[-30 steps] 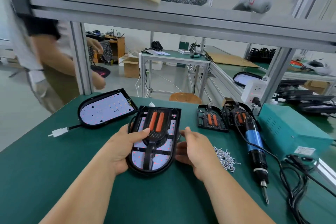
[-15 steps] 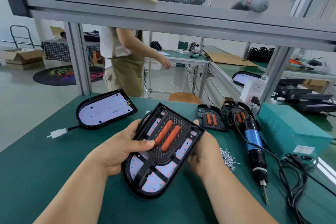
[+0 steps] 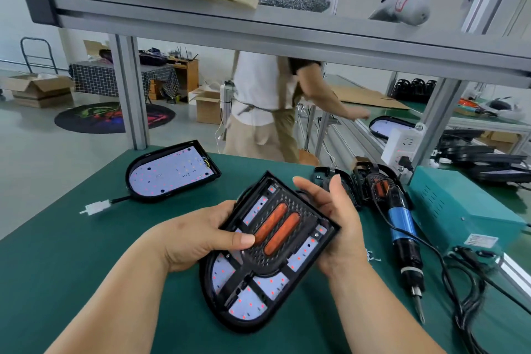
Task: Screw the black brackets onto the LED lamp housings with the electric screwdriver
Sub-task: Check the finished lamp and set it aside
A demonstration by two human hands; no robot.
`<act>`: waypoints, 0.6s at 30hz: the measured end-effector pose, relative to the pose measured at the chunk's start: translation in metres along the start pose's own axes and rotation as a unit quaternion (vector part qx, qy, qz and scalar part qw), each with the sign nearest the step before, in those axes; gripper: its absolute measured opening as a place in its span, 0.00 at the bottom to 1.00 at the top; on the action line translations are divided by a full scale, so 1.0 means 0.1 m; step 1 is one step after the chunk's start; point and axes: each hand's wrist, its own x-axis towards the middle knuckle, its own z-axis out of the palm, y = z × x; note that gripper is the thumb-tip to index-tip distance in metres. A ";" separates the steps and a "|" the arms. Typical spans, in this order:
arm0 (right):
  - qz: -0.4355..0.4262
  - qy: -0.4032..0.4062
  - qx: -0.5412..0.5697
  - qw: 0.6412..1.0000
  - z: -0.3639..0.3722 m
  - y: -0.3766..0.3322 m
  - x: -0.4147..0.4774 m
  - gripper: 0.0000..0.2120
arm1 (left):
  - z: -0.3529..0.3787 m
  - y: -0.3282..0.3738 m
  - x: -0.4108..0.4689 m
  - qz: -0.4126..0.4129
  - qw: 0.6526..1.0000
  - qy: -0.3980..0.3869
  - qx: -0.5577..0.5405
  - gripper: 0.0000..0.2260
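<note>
Left hand: the left hand (image 3: 198, 238) grips the left edge of the lamp housing (image 3: 247, 306); its thumb lies flat on top and touches one orange strip.
Right hand: the right hand (image 3: 339, 227) cups the right edge of the same housing, and its fingers reach up behind the far corner.
Lamp housing: it is held between both hands in the near middle of the scene, over the green counter (image 3: 57, 253), turned with the rounded end near and the straight end far and to the right. I cannot tell if the rounded end touches the counter.
Black bracket: the black bracket (image 3: 287, 201) sits on the LED side of the held housing, with two orange strips in its middle.
Electric screwdriver: the electric screwdriver (image 3: 402, 227) lies on the counter just right of the right hand, its bit pointing near.
Screws: a small pile of screws (image 3: 372, 256) lies between the right wrist and the screwdriver.
Second lamp housing: the second lamp housing (image 3: 169, 174) lies flat at the far left, LED side up, its white connector (image 3: 93, 207) beside it.
Spare brackets: the spare brackets (image 3: 373, 181) lie behind the right hand, partly hidden.
Power box: a teal power box (image 3: 459, 210) stands at the right.
</note>
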 end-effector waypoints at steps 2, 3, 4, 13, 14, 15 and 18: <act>0.000 -0.008 0.019 1.000 0.00 -0.01 0.00 0.27 | 0.00 0.00 0.00 -0.002 1.000 -0.013 0.006 0.26; 0.001 -0.011 0.026 1.000 0.00 -0.01 0.01 0.28 | 0.00 0.00 0.00 0.002 1.000 -0.015 -0.003 0.25; 0.001 -0.012 0.039 0.999 0.01 0.00 0.02 0.28 | -0.01 0.00 0.00 0.008 1.000 -0.010 -0.023 0.25; 0.024 -0.108 0.006 0.994 0.20 0.26 -0.08 0.36 | 0.06 0.01 0.13 0.068 0.972 0.155 -0.161 0.24; 0.024 -0.092 0.012 0.995 0.20 0.24 -0.08 0.35 | 0.05 0.02 0.11 0.062 0.976 0.142 -0.155 0.23; 0.030 -0.072 0.030 0.997 0.18 0.21 -0.06 0.37 | 0.03 0.02 0.09 0.054 0.978 0.127 -0.158 0.23; 0.049 -0.025 0.058 0.997 0.15 0.09 -0.01 0.31 | 0.01 0.00 0.07 0.042 0.976 0.093 -0.194 0.23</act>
